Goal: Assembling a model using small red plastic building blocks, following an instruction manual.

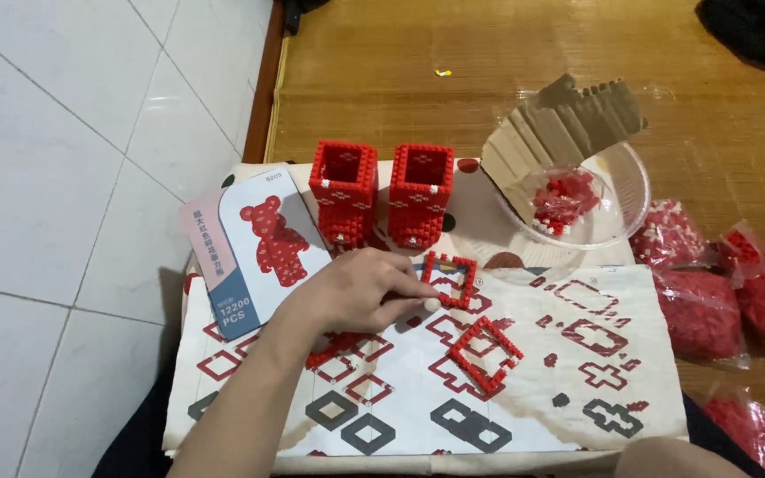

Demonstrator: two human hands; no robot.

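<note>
Now the left hand (351, 292) lies on the printed paper instruction sheet (577, 389), its grip pinched narrow on a small white brick piece (432, 304), just beside the square red brick frame (450, 279) near the sheet's far edge. Right hand: out of sight.

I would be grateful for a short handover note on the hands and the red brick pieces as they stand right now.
Left hand: pinching a small white piece at the square red frame on the instruction sheet.
Right hand: only a bit shows at the bottom edge; state unclear.
Done: two hollow red towers stand behind the sheet; a second red frame lies loose.
Left: loose bricks in the clear bowl and sealed bags at right.
</note>
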